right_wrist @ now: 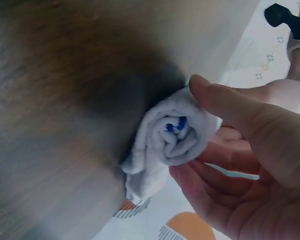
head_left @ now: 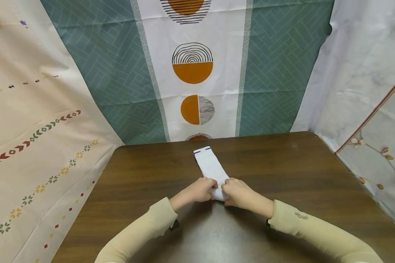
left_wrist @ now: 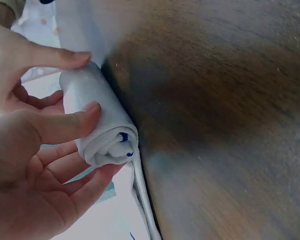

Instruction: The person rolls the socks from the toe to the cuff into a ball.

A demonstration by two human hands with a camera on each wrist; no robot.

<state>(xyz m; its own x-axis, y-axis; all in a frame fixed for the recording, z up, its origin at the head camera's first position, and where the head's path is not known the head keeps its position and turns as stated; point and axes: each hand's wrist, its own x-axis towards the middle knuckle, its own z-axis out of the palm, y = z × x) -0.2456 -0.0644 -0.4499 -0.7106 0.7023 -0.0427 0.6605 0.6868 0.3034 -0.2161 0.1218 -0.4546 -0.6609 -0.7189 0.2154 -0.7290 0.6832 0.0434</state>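
A white sock (head_left: 210,167) with thin blue marks at its far end lies lengthwise on the dark wooden table (head_left: 283,171). Its near end is rolled into a tight tube (left_wrist: 102,125), with a blue spot showing in the coil's middle (right_wrist: 175,132). My left hand (head_left: 199,190) pinches the roll's left end between thumb and fingers (left_wrist: 75,125). On the other end my right hand (head_left: 238,193) grips the roll, thumb (right_wrist: 225,102) on top. Both hands meet over the roll in the head view.
Patterned cloths hang behind and beside the table: teal and white with orange circles (head_left: 192,69) at the back, cream with small motifs (head_left: 36,146) at the left, pale floral (head_left: 375,146) at the right. Bare tabletop lies on both sides of the sock.
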